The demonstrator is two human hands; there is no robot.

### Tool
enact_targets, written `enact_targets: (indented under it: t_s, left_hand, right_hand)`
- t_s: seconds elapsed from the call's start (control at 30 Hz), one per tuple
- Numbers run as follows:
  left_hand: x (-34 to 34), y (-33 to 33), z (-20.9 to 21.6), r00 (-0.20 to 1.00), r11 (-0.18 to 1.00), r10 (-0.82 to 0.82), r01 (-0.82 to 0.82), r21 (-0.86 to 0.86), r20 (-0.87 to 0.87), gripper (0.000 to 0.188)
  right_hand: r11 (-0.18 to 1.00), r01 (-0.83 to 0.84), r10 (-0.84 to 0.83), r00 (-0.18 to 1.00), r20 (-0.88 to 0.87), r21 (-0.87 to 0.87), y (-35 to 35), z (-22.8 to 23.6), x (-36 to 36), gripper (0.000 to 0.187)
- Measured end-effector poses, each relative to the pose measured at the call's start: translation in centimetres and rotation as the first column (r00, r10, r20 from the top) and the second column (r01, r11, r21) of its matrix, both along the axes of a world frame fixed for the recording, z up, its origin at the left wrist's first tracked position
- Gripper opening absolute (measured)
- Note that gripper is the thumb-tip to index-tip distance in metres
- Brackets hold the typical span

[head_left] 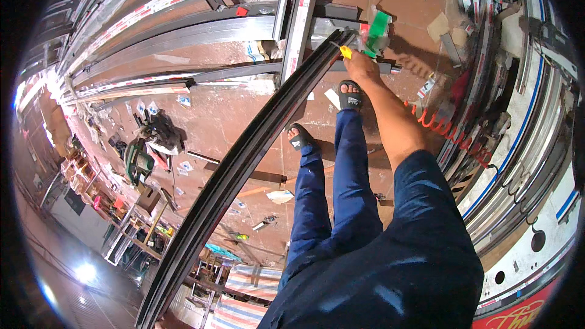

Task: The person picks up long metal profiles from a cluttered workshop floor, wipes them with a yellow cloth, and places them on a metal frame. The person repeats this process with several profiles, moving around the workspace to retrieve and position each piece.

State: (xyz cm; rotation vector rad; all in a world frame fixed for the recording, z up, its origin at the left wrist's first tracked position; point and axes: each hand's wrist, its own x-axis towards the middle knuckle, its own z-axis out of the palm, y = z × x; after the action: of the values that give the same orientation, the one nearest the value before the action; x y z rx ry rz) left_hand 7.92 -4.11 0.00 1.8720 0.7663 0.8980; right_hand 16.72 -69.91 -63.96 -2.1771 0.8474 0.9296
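Observation:
My right hand (364, 68) is closed round a small yellow-handled tool (346, 52). A thin tip seems to stick out of it; its kind is too small to make out. The tool is at the far end of a long dark metal profile (244, 152), which has grooves along its length. This profile slants from the lower left up to my right hand, passing left of my legs. My left hand does not show clearly. Just beyond my right hand lies a roll or strip of green tape or film (378, 31).
Long metal profiles (237, 29) in printed film lie across the floor ahead. More profiles (518, 146) line the right side, near a coiled orange hose (448, 127). A green power machine (139, 163) stands left. Scraps litter the tiled floor (244, 123) around my sandals (350, 95).

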Motion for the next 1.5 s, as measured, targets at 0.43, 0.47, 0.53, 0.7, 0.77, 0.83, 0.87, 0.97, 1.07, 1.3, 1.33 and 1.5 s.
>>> enact_targets:
  t_s: [0.43,0.47,0.53,0.7,0.77,0.83,0.87,0.97,1.07,1.3,1.33,1.5]
  left_hand:
    - [-11.1,6.2,1.8,0.993,0.982,0.111,-0.115,0.151,0.038,0.091]
    - [-10.6,6.2,1.1,0.979,0.984,0.161,-0.150,-0.095,0.128,0.088]
    - [-9.8,4.9,1.2,0.913,0.841,0.264,-0.061,-0.538,0.310,0.083]
    - [-12.7,9.1,-2.6,0.858,0.762,0.274,0.082,-0.642,0.435,0.089]
    - [-13.6,9.7,-4.2,0.820,0.826,0.262,0.082,-0.558,0.508,0.096]
    - [-12.8,8.8,-4.2,0.799,0.883,0.250,0.043,-0.467,0.547,0.099]
    - [-12.1,7.3,-3.6,0.782,0.885,0.279,0.016,-0.466,0.557,0.099]
    - [-13.2,7.7,-4.3,0.724,0.820,0.399,-0.006,-0.573,0.564,0.094]
    - [-12.4,6.7,-2.6,0.628,0.768,0.538,-0.090,-0.634,0.563,0.083]
    - [-14.7,8.1,-4.8,0.617,0.654,0.561,0.079,-0.752,0.552,0.078]
    - [-14.9,8.2,-5.3,0.614,0.652,0.560,0.088,-0.753,0.556,0.078]
    - [-14.9,7.5,-5.1,0.625,0.658,0.549,0.087,-0.748,0.555,0.076]
  right_hand:
    - [0.954,-0.283,0.253,0.939,0.234,0.103,12.6,21.0,-7.3,0.042]
    - [0.945,-0.299,0.260,0.932,0.253,0.132,14.2,22.8,-8.0,0.042]
    - [0.921,-0.348,0.288,0.910,0.298,0.173,17.1,26.9,-8.8,0.042]
    - [0.851,-0.490,0.412,0.846,0.339,0.189,25.5,37.3,-11.5,0.044]
    - [0.804,-0.553,0.453,0.808,0.378,0.218,29.2,41.7,-12.5,0.045]
    - [0.772,-0.593,0.464,0.771,0.436,0.227,32.8,44.7,-13.7,0.043]
    - [0.746,-0.626,0.479,0.741,0.471,0.226,34.8,46.1,-14.3,0.042]
    - [0.673,-0.708,0.523,0.661,0.539,0.215,39.8,51.2,-15.5,0.040]
    - [0.628,-0.760,0.565,0.592,0.574,0.166,43.1,54.7,-16.0,0.039]
    - [0.552,-0.828,0.600,0.481,0.639,0.105,44.9,55.6,-17.2,0.042]
    - [0.544,-0.831,0.592,0.475,0.651,0.111,45.5,55.9,-17.3,0.042]
    - [0.520,-0.849,0.563,0.425,0.709,0.096,49.7,58.5,-18.6,0.039]
